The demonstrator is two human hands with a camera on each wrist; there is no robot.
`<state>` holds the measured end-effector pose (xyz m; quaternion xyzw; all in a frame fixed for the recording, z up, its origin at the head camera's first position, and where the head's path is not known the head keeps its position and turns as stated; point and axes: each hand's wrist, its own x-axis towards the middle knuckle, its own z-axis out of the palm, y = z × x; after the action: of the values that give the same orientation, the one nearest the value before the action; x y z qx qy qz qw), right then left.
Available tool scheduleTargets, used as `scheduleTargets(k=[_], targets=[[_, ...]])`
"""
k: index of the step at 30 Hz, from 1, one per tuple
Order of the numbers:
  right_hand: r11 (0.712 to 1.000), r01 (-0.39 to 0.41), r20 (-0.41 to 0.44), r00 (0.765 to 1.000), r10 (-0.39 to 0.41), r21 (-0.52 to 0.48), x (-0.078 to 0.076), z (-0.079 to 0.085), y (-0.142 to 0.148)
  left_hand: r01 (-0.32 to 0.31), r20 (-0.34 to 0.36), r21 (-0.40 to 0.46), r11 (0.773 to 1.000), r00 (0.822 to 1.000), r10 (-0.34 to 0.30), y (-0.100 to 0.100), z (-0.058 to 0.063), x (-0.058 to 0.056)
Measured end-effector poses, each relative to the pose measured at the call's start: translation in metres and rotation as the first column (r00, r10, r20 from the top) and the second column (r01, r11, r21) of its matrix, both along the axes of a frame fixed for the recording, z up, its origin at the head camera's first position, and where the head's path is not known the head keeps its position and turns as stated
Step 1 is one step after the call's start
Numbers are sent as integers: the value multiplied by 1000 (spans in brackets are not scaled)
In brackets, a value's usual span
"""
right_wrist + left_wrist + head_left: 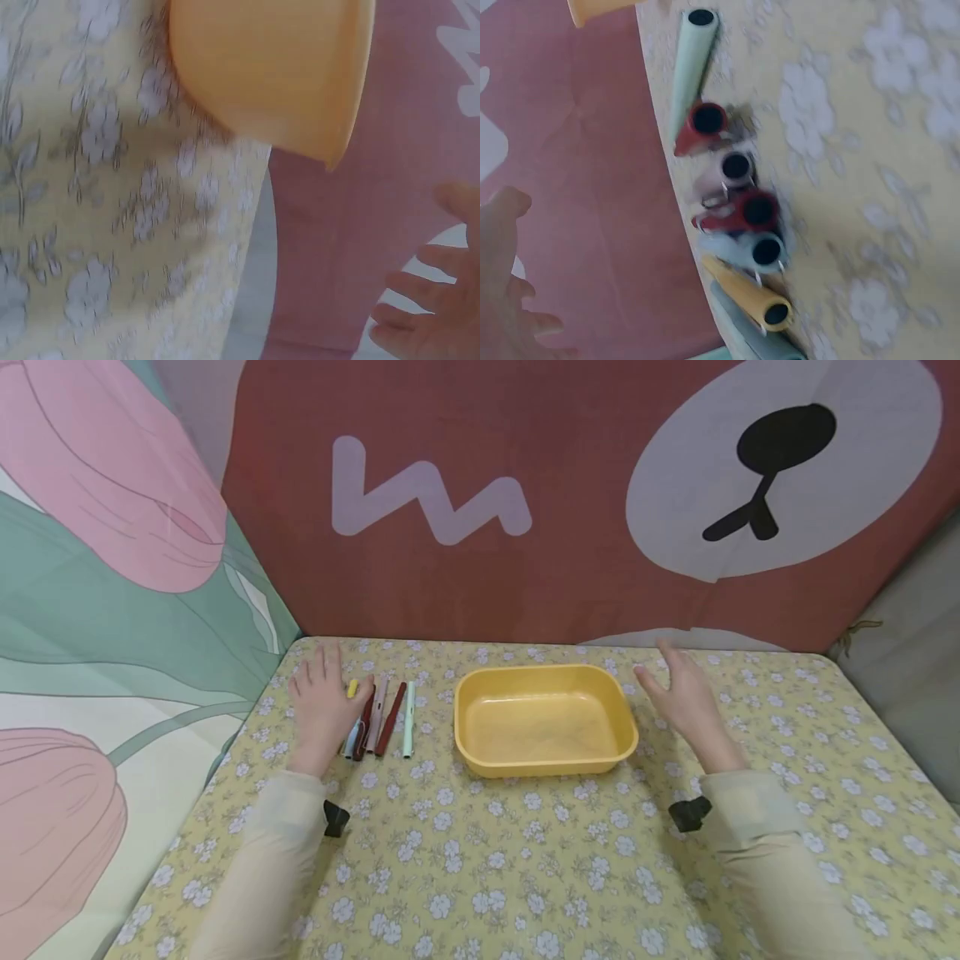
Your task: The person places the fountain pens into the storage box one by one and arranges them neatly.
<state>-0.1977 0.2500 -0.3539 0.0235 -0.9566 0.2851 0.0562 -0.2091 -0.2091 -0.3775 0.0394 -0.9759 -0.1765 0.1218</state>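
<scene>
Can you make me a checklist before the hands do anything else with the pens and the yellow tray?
1. Left hand free: ok, it holds nothing.
2. Right hand free: ok, it holds nothing.
3. Yellow tray right way up: ok, its opening faces up.
4. Pens well spaced: not ok, several lie bunched together.
5. Pens uncovered in the head view: not ok, the left hand hides some.
6. Ink inside pens: cannot tell.

Your surface point(517, 860) is yellow, printed with white flowers. On it you've got a yellow basin point(546, 768) toward the far side; left of that, a row of pens point(377, 714), mint pen point(408, 719) nearest the basin.
</scene>
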Motion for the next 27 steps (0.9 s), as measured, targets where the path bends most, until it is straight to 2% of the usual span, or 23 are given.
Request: scheduleTargets(k=[5, 8, 15, 23, 27], targets=[[993, -13, 133, 991, 28, -115, -1, -1, -6, 17, -27, 62, 998, 1000, -16, -14, -1, 2], [986, -26, 192, 980, 57, -162, -1, -4, -7, 19, -14, 109, 994, 1000, -17, -25, -2, 2], [970, -64, 231, 965, 120, -236, -1, -14, -6, 1, 90, 259, 966, 996, -25, -46, -1, 9], [952, -41, 316, 938, 142, -303, -3, -23, -3, -25, 100, 350, 936, 995, -11, -63, -9, 11], [941, -41, 338, 927, 161, -336, -5, -27, -1, -49, 124, 359, 932, 992, 5, -70, -13, 12]])
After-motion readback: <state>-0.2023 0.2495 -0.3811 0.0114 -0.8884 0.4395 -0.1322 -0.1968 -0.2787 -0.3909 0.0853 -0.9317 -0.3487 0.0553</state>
